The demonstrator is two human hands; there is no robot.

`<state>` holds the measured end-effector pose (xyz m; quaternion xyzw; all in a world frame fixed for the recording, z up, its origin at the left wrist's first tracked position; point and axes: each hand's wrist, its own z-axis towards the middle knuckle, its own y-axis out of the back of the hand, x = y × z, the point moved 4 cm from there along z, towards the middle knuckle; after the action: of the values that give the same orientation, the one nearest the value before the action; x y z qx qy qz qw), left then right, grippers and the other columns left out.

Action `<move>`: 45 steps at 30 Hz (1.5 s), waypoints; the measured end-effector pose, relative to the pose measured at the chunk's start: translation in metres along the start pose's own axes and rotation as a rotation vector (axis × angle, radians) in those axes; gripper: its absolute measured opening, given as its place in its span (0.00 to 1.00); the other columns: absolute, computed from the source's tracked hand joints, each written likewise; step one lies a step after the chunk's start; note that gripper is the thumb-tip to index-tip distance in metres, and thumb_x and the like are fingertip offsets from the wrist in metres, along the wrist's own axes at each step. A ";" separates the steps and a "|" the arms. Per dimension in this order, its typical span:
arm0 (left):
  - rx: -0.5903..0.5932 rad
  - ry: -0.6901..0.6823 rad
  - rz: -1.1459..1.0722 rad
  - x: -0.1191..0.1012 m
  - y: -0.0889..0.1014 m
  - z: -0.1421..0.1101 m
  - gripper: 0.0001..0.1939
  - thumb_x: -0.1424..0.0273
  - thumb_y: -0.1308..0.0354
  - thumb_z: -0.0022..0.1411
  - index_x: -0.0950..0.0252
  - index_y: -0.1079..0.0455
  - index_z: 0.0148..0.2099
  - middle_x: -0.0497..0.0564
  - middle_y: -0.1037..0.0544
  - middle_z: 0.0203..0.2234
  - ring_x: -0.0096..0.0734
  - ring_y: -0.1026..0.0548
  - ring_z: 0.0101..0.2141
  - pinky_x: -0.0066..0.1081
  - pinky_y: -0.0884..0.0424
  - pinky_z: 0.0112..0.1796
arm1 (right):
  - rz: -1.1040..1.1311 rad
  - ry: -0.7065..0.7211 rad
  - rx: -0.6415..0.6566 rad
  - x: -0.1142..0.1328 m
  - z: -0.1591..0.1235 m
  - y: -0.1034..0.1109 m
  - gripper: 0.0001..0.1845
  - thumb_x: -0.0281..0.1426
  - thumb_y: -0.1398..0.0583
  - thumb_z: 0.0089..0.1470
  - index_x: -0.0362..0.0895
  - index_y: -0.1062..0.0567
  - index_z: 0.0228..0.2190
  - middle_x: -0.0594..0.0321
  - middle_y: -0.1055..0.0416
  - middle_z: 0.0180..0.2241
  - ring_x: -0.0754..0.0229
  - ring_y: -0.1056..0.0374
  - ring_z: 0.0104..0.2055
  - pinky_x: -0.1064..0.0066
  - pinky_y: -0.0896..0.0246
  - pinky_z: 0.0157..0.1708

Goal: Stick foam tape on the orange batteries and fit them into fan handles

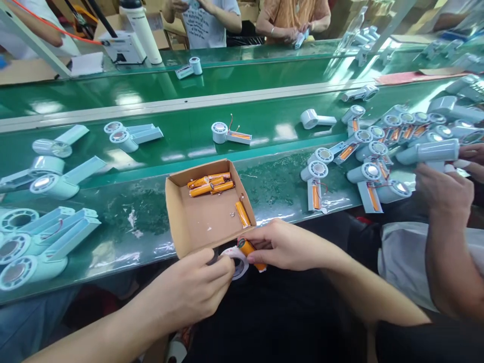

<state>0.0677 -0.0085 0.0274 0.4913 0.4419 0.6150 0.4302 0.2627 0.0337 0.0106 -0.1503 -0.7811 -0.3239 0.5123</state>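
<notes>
My left hand (196, 290) is closed around a small white roll of tape (239, 263), held just below the table's near edge. My right hand (282, 244) pinches an orange cylindrical battery (249, 252) with thin wires, pressed against the tape roll. Directly above both hands sits an open cardboard box (181, 222) with several more orange batteries (210, 184) lying inside it.
Pale blue handheld fan shells lie on the green table at left (49, 242) and in a heap at right (378, 146). A co-worker's hand (442, 189) at right holds a fan shell. Other people stand behind the far conveyor belt (242, 75). A white bottle (141, 30) stands at the back.
</notes>
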 end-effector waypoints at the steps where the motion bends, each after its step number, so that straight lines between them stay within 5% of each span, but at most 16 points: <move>1: 0.008 -0.005 0.002 0.000 -0.001 0.002 0.09 0.73 0.42 0.72 0.66 0.19 0.44 0.56 0.19 0.39 0.35 0.28 0.44 0.36 0.35 0.35 | 0.098 -0.006 -0.046 -0.008 -0.001 -0.005 0.10 0.32 0.36 0.63 0.43 0.19 0.44 0.66 0.24 0.29 0.63 0.35 0.29 0.73 0.42 0.32; 7: -0.101 0.084 -0.047 -0.003 -0.012 0.015 0.12 0.76 0.46 0.74 0.66 0.20 0.42 0.52 0.20 0.36 0.32 0.29 0.38 0.36 0.37 0.34 | 0.657 -0.017 -0.277 -0.049 -0.014 -0.033 0.21 0.44 0.36 0.61 0.39 0.20 0.44 0.59 0.22 0.35 0.59 0.30 0.34 0.71 0.34 0.36; 12: -0.103 -0.054 -0.189 -0.014 -0.024 0.027 0.11 0.74 0.44 0.74 0.65 0.20 0.41 0.51 0.20 0.39 0.32 0.29 0.40 0.36 0.37 0.35 | 0.178 -0.029 -0.032 -0.036 -0.031 -0.015 0.06 0.27 0.37 0.61 0.42 0.21 0.32 0.68 0.25 0.25 0.66 0.35 0.26 0.77 0.43 0.28; 15: -0.037 -0.192 -0.247 -0.018 -0.028 0.034 0.07 0.71 0.39 0.71 0.64 0.20 0.40 0.52 0.21 0.37 0.33 0.29 0.40 0.36 0.38 0.35 | 0.097 -0.045 0.149 -0.030 -0.031 -0.007 0.07 0.22 0.37 0.59 0.42 0.22 0.30 0.69 0.25 0.24 0.68 0.34 0.25 0.78 0.44 0.27; 17: -0.019 -0.214 -0.271 -0.016 -0.029 0.038 0.07 0.71 0.39 0.70 0.63 0.21 0.37 0.52 0.22 0.34 0.33 0.30 0.39 0.36 0.40 0.33 | 0.119 -0.065 0.156 -0.036 -0.029 -0.008 0.07 0.22 0.37 0.57 0.42 0.23 0.29 0.69 0.25 0.23 0.68 0.34 0.24 0.77 0.44 0.27; 20: -0.081 -0.119 -0.283 -0.012 -0.029 0.043 0.09 0.74 0.42 0.72 0.64 0.22 0.38 0.51 0.23 0.32 0.32 0.30 0.36 0.36 0.40 0.33 | 0.351 -0.072 -0.049 -0.056 -0.031 -0.015 0.07 0.30 0.35 0.60 0.41 0.21 0.30 0.66 0.25 0.24 0.65 0.34 0.25 0.75 0.41 0.27; 24: -0.237 0.156 -0.304 -0.021 -0.037 0.051 0.09 0.77 0.45 0.74 0.69 0.23 0.47 0.49 0.24 0.30 0.33 0.31 0.32 0.38 0.39 0.33 | 0.923 -0.060 -0.634 -0.084 -0.042 -0.031 0.21 0.47 0.29 0.54 0.42 0.17 0.39 0.56 0.18 0.34 0.55 0.23 0.32 0.66 0.27 0.34; 27: -0.368 0.434 -0.334 -0.035 -0.055 0.058 0.07 0.77 0.41 0.72 0.71 0.25 0.51 0.50 0.22 0.30 0.34 0.32 0.32 0.37 0.38 0.32 | 1.195 -0.079 -1.009 -0.095 -0.043 -0.051 0.24 0.47 0.24 0.47 0.45 0.15 0.42 0.54 0.16 0.39 0.51 0.19 0.37 0.61 0.22 0.38; 31: -0.446 0.634 -0.376 -0.056 -0.076 0.071 0.07 0.74 0.38 0.71 0.70 0.25 0.49 0.51 0.22 0.29 0.34 0.35 0.29 0.37 0.38 0.30 | 1.206 -0.053 -1.148 -0.094 -0.040 -0.065 0.22 0.43 0.22 0.47 0.47 0.14 0.42 0.55 0.15 0.40 0.49 0.18 0.40 0.59 0.19 0.41; 34: -0.495 0.544 -0.493 -0.071 -0.067 0.079 0.08 0.71 0.44 0.75 0.65 0.24 0.42 0.48 0.24 0.26 0.31 0.35 0.27 0.34 0.37 0.28 | 1.050 0.021 -1.203 -0.090 -0.054 -0.036 0.20 0.40 0.22 0.47 0.45 0.13 0.41 0.56 0.15 0.37 0.53 0.18 0.36 0.64 0.19 0.38; 36: -0.547 0.375 -0.497 -0.075 -0.050 0.077 0.14 0.67 0.48 0.78 0.59 0.25 0.40 0.46 0.25 0.27 0.28 0.32 0.28 0.31 0.34 0.30 | 0.950 0.195 -1.447 -0.088 -0.074 0.006 0.16 0.39 0.22 0.48 0.46 0.13 0.38 0.60 0.15 0.37 0.59 0.19 0.36 0.72 0.20 0.35; 39: -0.555 0.322 -0.327 -0.043 -0.023 0.056 0.09 0.67 0.45 0.76 0.55 0.22 0.47 0.47 0.20 0.33 0.29 0.27 0.33 0.32 0.30 0.36 | 0.793 0.484 -1.810 -0.084 -0.103 0.058 0.14 0.40 0.22 0.48 0.52 0.14 0.36 0.66 0.16 0.42 0.62 0.20 0.43 0.73 0.20 0.42; 42: -0.496 0.521 -0.152 0.040 -0.010 0.019 0.12 0.78 0.44 0.71 0.65 0.22 0.52 0.57 0.16 0.41 0.38 0.26 0.38 0.40 0.28 0.42 | 0.740 0.407 -1.716 -0.088 -0.106 0.067 0.20 0.43 0.22 0.46 0.52 0.15 0.40 0.63 0.17 0.45 0.56 0.20 0.46 0.61 0.20 0.51; 45: -0.232 0.565 -0.183 0.123 -0.019 -0.010 0.10 0.70 0.42 0.73 0.63 0.20 0.50 0.54 0.14 0.42 0.40 0.24 0.42 0.41 0.26 0.45 | 0.826 0.163 -1.565 -0.106 -0.105 0.037 0.23 0.45 0.22 0.46 0.49 0.15 0.42 0.56 0.16 0.46 0.50 0.19 0.46 0.54 0.22 0.54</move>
<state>0.0420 0.1133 0.0349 0.2068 0.5131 0.7323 0.3972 0.4031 0.0028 -0.0439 -0.7037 -0.1805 -0.5641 0.3926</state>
